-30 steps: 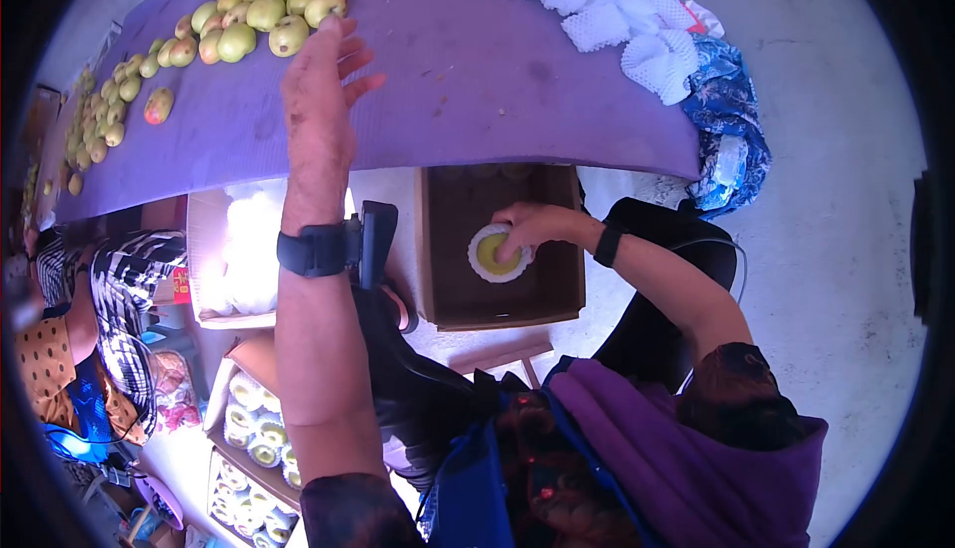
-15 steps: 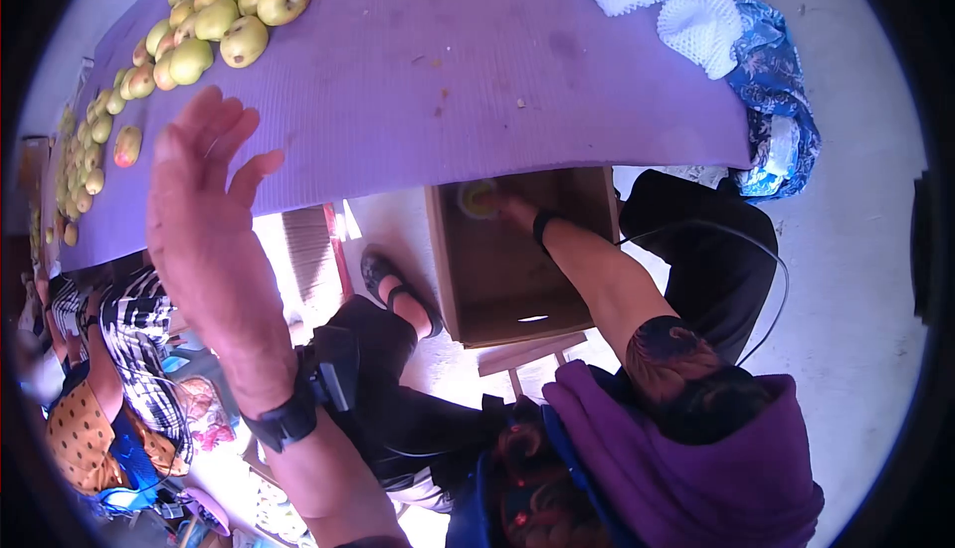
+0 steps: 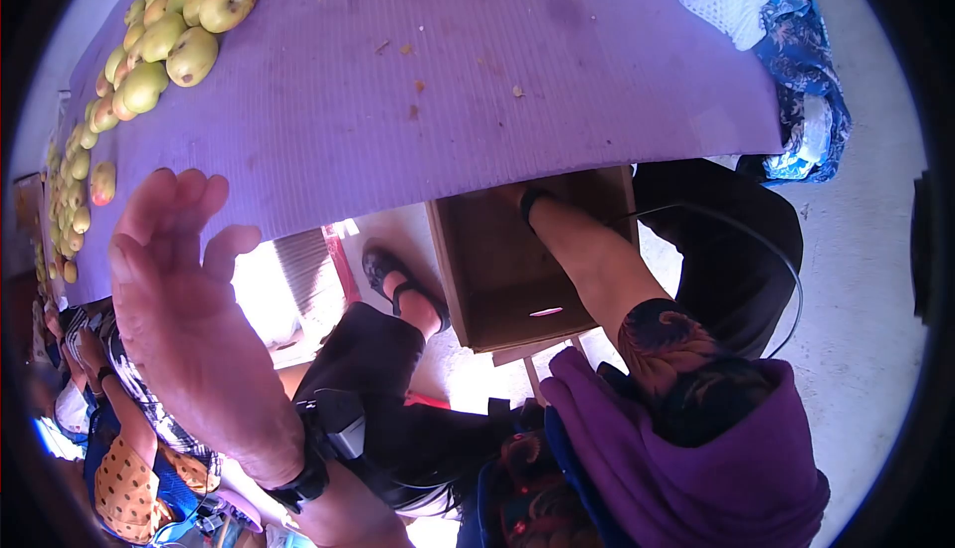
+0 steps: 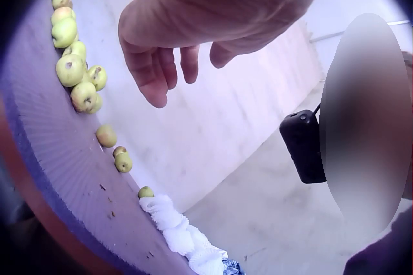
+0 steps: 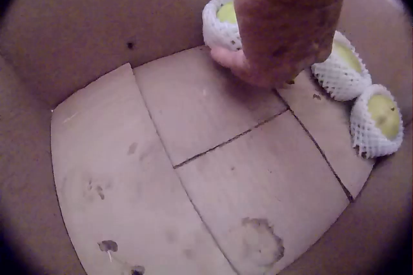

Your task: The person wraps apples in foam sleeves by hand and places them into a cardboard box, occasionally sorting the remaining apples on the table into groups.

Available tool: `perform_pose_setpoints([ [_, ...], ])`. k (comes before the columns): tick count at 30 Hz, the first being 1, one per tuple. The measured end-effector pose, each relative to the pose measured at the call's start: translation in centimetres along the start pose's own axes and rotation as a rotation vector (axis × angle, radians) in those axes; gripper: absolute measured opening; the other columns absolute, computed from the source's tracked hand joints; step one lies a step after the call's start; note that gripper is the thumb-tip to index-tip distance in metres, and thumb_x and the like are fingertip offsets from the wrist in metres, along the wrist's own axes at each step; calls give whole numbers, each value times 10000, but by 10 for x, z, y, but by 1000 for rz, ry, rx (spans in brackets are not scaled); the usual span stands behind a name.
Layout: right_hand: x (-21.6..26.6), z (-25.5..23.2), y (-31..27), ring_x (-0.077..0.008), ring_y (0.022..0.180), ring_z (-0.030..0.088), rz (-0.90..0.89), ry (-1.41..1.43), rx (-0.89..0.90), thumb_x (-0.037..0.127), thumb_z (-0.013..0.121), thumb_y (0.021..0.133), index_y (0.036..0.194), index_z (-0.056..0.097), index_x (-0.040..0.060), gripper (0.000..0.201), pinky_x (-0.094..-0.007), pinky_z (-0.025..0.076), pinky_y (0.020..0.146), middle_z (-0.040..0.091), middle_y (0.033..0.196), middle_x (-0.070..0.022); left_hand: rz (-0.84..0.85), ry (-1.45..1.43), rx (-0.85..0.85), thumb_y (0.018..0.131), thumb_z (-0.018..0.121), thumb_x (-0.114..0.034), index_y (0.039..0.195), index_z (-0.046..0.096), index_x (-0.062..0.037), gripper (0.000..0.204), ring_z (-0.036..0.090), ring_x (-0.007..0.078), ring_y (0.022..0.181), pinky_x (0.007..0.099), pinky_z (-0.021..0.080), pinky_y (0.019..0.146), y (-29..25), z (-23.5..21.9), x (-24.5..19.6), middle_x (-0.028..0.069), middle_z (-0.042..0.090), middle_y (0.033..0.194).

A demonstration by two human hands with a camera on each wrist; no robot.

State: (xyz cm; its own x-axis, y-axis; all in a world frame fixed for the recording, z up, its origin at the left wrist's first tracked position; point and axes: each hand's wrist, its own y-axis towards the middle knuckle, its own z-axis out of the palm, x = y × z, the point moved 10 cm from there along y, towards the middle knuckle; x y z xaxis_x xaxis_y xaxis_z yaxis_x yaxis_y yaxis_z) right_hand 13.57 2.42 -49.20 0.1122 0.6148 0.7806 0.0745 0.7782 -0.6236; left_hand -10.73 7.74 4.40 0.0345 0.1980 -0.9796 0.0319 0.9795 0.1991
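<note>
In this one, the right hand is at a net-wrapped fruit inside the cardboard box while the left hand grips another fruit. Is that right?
Not quite: the left hand grips no fruit. The left wrist view shows it empty, fingers hanging loose. The right hand is indeed at a net-wrapped fruit inside the cardboard box.

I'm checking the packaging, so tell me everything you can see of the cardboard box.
The cardboard box is brown, rectangular and open-topped, with a slot through its near wall. It sits below the edge of the purple tabletop, which hides its far end in the head view. Its bottom shows straight seams and dark marks. Inside are three netted green fruits; the right hand reaches in to one.
</note>
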Motion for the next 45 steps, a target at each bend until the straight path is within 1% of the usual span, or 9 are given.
perform_pose_setpoints([
  [1, -3, 0, 1, -183, 958, 579, 2, -8, -4, 328, 717, 780, 1184, 556, 27, 529, -350, 534, 719, 600, 1093, -82, -2, 2, 2, 1000, 403, -364, 1211, 514, 68, 493, 578, 262, 1054, 341, 480, 792, 0, -2, 0, 169, 598, 1119],
  [3, -8, 2, 2, -184, 960, 579, 1, -18, -9, 327, 716, 781, 1185, 556, 27, 528, -351, 533, 722, 600, 1094, -84, -40, -81, 190, 1010, 396, -340, 1228, 513, 7, 426, 547, 236, 1128, 331, 469, 876, 0, 9, 3, 148, 576, 1181],
  [13, -22, -1, 8, -188, 969, 580, -11, -96, -39, 320, 708, 784, 1189, 557, 27, 522, -355, 528, 738, 601, 1102, -91, -38, -115, 236, 1007, 403, -330, 1220, 520, 17, 424, 567, 231, 1104, 334, 479, 868, -1, 16, 8, 149, 593, 1155],
  [15, -23, -2, 9, -189, 971, 580, -16, -118, -44, 319, 707, 785, 1190, 558, 27, 521, -356, 527, 741, 602, 1104, -92, -17, -62, 81, 993, 411, -330, 1182, 522, 75, 461, 615, 249, 1002, 334, 506, 757, 0, 10, 8, 160, 628, 1059],
  [21, -22, -5, 13, -192, 977, 581, -28, -225, -75, 315, 703, 787, 1192, 558, 27, 518, -358, 524, 750, 602, 1108, -97, -11, -29, 94, 990, 433, -323, 1158, 539, 74, 445, 628, 236, 972, 324, 503, 743, 1, 10, 10, 153, 635, 1042],
  [25, -16, -8, 16, -194, 981, 581, -42, -565, -116, 313, 700, 788, 1194, 559, 27, 516, -360, 522, 757, 603, 1111, -99, -23, -35, 94, 992, 433, -313, 1158, 538, 76, 436, 630, 236, 967, 326, 504, 745, 1, 11, 11, 153, 634, 1043],
  [28, -17, -7, 16, -196, 984, 581, -49, -705, -120, 311, 697, 789, 1195, 559, 27, 515, -361, 521, 761, 603, 1114, -101, -16, -47, 120, 994, 428, -310, 1158, 538, 79, 436, 631, 239, 964, 330, 509, 746, 2, 14, 11, 156, 635, 1039],
  [37, -19, -10, 15, -200, 992, 582, -90, -885, -129, 305, 691, 791, 1199, 560, 27, 510, -365, 516, 775, 604, 1121, -108, -26, -32, 90, 989, 442, -298, 1144, 547, 83, 425, 639, 246, 931, 329, 522, 729, 3, 17, 12, 163, 639, 1022],
  [45, -19, -11, 15, -204, 1000, 583, -162, -1034, -134, 300, 685, 794, 1202, 561, 27, 507, -368, 512, 788, 605, 1127, -113, -26, 5, 15, 974, 494, -280, 1093, 609, 63, 381, 646, 210, 870, 303, 515, 708, 6, 11, 13, 141, 664, 949],
])
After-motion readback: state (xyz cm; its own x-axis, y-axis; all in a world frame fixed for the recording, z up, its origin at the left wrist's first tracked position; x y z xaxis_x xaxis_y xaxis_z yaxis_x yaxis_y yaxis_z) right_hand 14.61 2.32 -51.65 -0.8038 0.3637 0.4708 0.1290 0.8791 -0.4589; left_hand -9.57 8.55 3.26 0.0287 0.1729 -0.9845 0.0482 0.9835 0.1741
